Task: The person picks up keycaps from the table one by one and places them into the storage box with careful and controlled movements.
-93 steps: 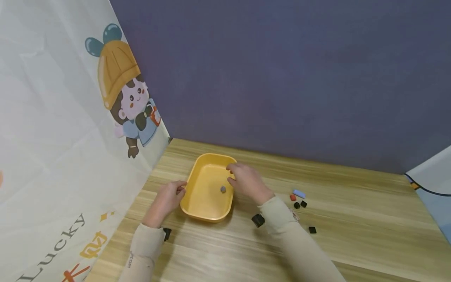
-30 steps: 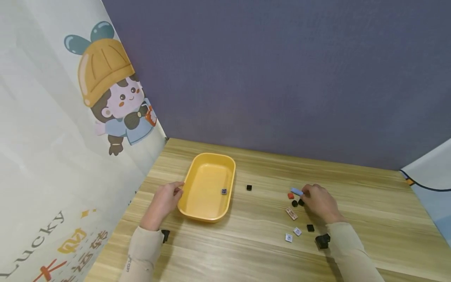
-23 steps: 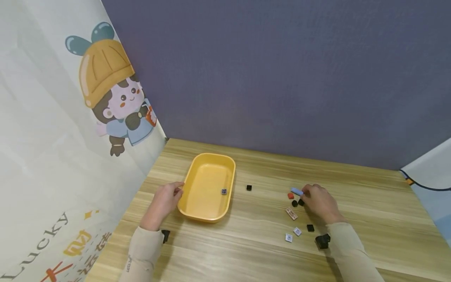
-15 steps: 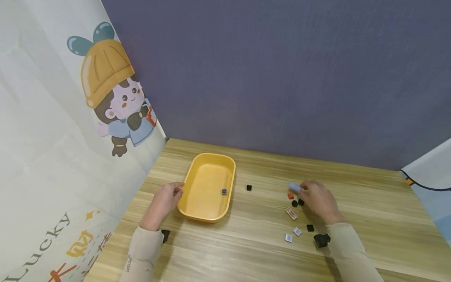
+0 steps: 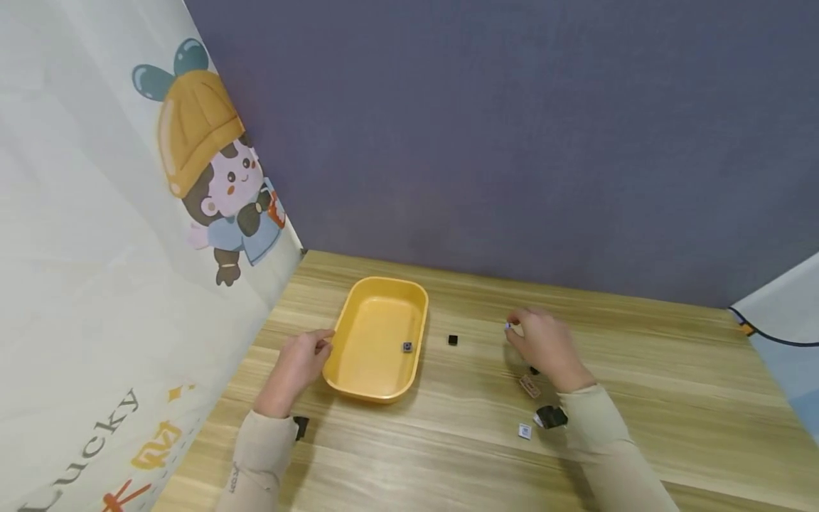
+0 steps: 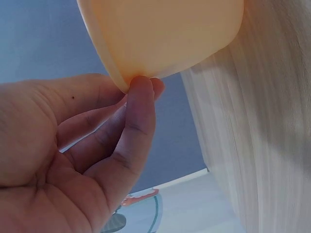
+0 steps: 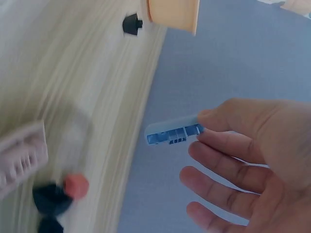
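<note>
My left hand (image 5: 301, 366) pinches the left rim of a yellow plastic tray (image 5: 374, 327) between thumb and fingers; the left wrist view shows this grip on the tray wall (image 6: 165, 34) closely. Inside the tray lies one small grey keycap (image 5: 407, 347). My right hand (image 5: 544, 346) holds a long blue keycap (image 7: 172, 131) by one end, raised above the table, its hollow underside showing in the right wrist view. In the head view, the hand hides most of it.
Right of the tray sits a black keycap (image 5: 453, 340). A pinkish long keycap (image 5: 530, 386) and a white keycap (image 5: 525, 432) lie nearer me. A red keycap (image 7: 76, 186) rests beside black ones (image 7: 51, 199). A dark blue backdrop (image 5: 486, 156) stands behind the table.
My right hand has gone from the tray to the scattered keycaps, picked up the blue keycap, and moved up and leftward with it. My left hand stays at the tray rim.
</note>
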